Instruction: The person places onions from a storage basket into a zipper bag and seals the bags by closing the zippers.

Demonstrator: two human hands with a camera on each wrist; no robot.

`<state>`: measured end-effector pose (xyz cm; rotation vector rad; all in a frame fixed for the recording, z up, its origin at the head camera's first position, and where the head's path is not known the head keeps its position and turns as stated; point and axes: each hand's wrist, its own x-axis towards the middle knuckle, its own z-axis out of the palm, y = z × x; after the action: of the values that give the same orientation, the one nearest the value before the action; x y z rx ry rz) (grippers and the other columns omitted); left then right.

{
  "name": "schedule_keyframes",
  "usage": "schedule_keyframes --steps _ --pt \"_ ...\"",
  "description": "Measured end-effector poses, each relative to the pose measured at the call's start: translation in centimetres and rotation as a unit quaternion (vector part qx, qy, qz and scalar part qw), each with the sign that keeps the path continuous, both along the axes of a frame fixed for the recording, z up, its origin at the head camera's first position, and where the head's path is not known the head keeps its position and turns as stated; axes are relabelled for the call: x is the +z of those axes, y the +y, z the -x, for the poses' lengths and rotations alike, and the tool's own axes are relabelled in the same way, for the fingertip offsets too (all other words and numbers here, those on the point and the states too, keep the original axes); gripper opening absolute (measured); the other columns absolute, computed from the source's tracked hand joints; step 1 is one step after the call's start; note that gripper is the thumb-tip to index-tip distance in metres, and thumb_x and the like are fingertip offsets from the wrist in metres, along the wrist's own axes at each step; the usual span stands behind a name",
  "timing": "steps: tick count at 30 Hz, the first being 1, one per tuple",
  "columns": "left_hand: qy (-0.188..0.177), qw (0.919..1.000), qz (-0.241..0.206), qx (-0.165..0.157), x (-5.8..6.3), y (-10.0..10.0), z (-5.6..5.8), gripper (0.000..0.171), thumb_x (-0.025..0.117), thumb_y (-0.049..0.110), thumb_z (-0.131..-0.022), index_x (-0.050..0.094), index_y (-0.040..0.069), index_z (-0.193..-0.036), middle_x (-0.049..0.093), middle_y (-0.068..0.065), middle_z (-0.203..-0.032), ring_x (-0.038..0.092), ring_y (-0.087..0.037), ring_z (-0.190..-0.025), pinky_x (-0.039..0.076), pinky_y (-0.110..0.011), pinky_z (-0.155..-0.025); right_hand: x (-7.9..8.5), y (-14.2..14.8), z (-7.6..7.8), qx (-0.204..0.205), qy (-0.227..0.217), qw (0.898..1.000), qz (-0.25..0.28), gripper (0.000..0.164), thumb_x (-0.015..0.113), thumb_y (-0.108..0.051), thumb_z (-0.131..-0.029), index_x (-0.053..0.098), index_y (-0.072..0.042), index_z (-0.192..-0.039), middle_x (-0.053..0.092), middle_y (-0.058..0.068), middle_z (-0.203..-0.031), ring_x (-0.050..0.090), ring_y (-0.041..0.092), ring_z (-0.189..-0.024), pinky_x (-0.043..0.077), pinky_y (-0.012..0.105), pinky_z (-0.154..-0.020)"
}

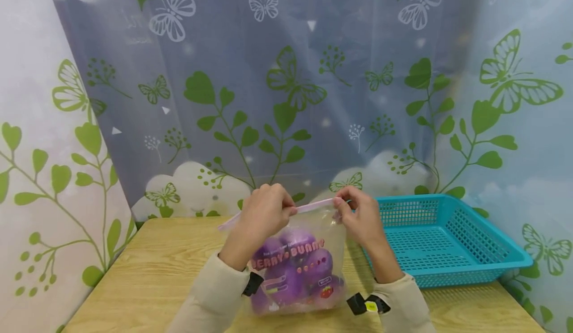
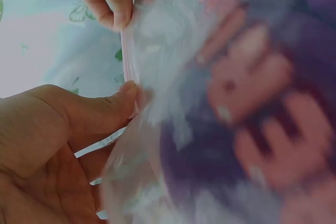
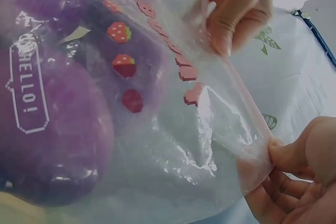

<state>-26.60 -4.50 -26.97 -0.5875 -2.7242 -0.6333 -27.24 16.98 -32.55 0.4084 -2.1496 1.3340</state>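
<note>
A clear zip bag with a pink top strip and printed lettering stands upright on the table, held up by both hands. Inside it are several rounded purple things; what they are cannot be told through the plastic. My left hand pinches the pink strip near its middle, thumb in front. At the bag's top right corner, my right hand pinches the strip's end between thumb and fingers. The right wrist view shows both pinches along the strip, with the plastic stretched between them.
A turquoise plastic basket with lattice walls sits to the right, close to my right forearm. The wooden table reaches back to a printed curtain with leaves and butterflies.
</note>
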Motion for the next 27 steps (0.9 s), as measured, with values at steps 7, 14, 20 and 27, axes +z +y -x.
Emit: schedule_keyframes --steps 7,14,20,27 --pt "-0.033 0.9993 -0.011 0.015 -0.5 -2.2 0.6 0.01 0.075 0.019 -0.095 0.084 0.015 -0.095 0.08 -0.002 -0.092 0.069 -0.013 -0.073 0.059 -0.029 -0.063 -0.1 0.9 0.1 -0.022 -0.019 1.0 0.01 0.01 0.062 -0.005 -0.101 0.067 0.003 -0.098 0.067 0.022 -0.087 0.063 0.01 -0.062 0.063 0.02 -0.058" --pt "-0.06 0.9973 -0.021 0.037 -0.9 -4.4 0.9 0.009 0.077 0.019 -0.093 0.084 0.015 -0.095 0.08 -0.002 -0.097 0.07 -0.016 -0.082 0.06 -0.03 -0.069 0.0 1.4 0.2 -0.03 -0.045 0.999 0.008 0.014 0.06 -0.01 -0.104 0.067 0.002 -0.101 0.067 0.022 -0.092 0.065 0.011 -0.064 0.064 0.022 -0.061" --pt "-0.079 0.9957 -0.025 0.043 -1.1 -6.2 0.9 0.009 0.076 0.02 -0.094 0.083 0.016 -0.095 0.079 -0.003 -0.106 0.07 -0.019 -0.089 0.061 -0.035 -0.073 -0.2 1.9 0.3 -0.033 -0.054 0.998 0.011 0.016 0.057 -0.011 -0.105 0.066 0.002 -0.103 0.068 0.023 -0.095 0.067 0.009 -0.065 0.064 0.021 -0.062" --pt "-0.101 0.9926 -0.035 0.058 -1.5 -9.3 0.9 0.014 0.072 0.019 -0.097 0.083 0.012 -0.101 0.078 -0.009 -0.112 0.071 -0.026 -0.098 0.062 -0.044 -0.081 -0.5 2.6 0.8 -0.046 -0.068 0.997 0.012 0.016 0.055 -0.009 -0.106 0.066 0.003 -0.105 0.067 0.023 -0.097 0.067 0.01 -0.066 0.065 0.021 -0.062"
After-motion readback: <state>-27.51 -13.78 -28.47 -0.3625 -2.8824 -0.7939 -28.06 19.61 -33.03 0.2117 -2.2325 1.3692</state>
